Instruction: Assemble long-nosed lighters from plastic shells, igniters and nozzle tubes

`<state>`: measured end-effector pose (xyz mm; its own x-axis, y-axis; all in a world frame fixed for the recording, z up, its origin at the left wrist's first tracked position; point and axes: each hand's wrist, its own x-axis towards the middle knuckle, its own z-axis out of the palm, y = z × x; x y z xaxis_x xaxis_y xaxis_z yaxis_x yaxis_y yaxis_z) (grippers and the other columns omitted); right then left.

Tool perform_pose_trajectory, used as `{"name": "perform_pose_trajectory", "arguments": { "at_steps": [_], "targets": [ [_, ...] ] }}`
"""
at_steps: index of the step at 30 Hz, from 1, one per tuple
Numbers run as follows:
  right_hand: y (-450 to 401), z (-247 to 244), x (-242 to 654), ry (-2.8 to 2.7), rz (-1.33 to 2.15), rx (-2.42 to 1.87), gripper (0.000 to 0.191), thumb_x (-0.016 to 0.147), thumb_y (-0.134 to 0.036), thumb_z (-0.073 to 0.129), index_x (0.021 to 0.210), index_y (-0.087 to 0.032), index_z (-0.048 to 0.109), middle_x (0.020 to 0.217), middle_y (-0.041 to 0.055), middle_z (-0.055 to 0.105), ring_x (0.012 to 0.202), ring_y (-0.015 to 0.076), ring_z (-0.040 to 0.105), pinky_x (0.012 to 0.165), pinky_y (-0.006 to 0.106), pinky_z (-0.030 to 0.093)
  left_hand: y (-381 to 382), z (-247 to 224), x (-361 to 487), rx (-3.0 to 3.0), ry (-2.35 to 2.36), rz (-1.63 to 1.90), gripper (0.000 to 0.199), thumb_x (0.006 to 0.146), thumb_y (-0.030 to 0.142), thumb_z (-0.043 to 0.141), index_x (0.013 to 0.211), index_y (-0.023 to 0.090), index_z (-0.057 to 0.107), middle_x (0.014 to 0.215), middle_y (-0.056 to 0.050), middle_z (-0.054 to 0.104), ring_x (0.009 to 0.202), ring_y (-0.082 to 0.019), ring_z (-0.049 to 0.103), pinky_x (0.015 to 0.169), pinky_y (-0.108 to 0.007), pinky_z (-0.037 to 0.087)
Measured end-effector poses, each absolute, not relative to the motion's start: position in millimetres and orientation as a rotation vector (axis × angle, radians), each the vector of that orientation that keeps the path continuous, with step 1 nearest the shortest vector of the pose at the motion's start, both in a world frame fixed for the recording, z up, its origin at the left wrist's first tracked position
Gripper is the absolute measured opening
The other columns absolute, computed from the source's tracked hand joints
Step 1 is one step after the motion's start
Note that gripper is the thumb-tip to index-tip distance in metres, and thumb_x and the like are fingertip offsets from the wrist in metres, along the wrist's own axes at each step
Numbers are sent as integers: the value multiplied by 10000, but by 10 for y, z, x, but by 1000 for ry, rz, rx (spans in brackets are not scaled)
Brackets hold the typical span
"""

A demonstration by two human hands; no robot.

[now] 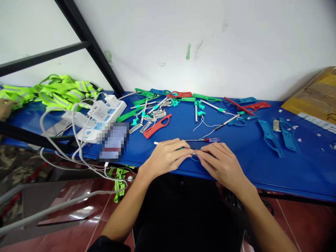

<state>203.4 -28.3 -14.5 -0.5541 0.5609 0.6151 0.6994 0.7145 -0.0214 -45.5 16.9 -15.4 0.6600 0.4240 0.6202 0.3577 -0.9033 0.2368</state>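
My left hand (170, 155) and my right hand (223, 162) meet at the desk's front edge, fingertips pinched together on a partly assembled stick lighter. A pale tube end pokes out left of my left hand, and bits of green and blue show between the fingers. Most of this piece is hidden. Just behind my hands lies a screwdriver (212, 140) with a purple and red handle. Farther back are a red lighter casing half (157, 126), thin metal tubes (196, 112) with white wires and teal triggers, and several clear lighter tanks (159, 113).
Blue casing halves (270, 138) lie to the right, near a taped cardboard box (312, 96). At left are a power strip (105, 119) with tangled white cables, a blurred phone (114, 141) and neon reflective straps (63, 91). Another person's hand (5, 109) touches the straps.
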Motion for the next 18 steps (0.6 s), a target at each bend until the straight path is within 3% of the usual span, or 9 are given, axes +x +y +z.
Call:
{"name": "perform_pose_trajectory", "arguments": {
  "at_steps": [5,8,11,14,18],
  "targets": [
    [-283,-178,2043,-2226,-256,-976,261,1081,-156,635,1330,-221,677,1066,74,785,950,226,704,875,396,521,172,-177,-415,2723,660,1173,143,1109,200,623,1175,186,749,1074,-62,811,939,-172,750,819,-304,591],
    [-273,-201,2052,-2128,-224,-1081,469,1076,-294,689,1526,-251,564,1219,116,776,1087,280,717,962,455,524,181,-173,-429,2600,726,1287,125,1084,209,676,1184,205,750,1079,-60,817,936,-171,760,850,-309,608],
    [-251,-238,2069,-2017,-233,-1192,649,1035,-449,740,1601,-253,491,1367,166,723,1219,338,692,1028,507,522,185,-156,-450,2453,798,1380,156,1067,184,699,1213,213,747,1078,-61,809,951,-170,758,872,-307,607],
    [-228,-278,2088,-1953,-185,-1290,634,1056,-481,698,1607,-260,476,1422,175,703,1276,355,681,1049,534,525,183,-145,-469,2383,833,1404,254,1088,177,657,1326,226,729,1101,-69,784,963,-164,741,859,-297,594],
    [-225,-285,2099,-1924,-60,-1320,488,1109,-424,618,1564,-280,514,1294,122,779,1174,319,737,1013,514,551,176,-154,-480,2433,818,1341,316,1118,180,591,1401,255,711,1135,-70,760,974,-160,728,860,-295,578]
  ]
}}
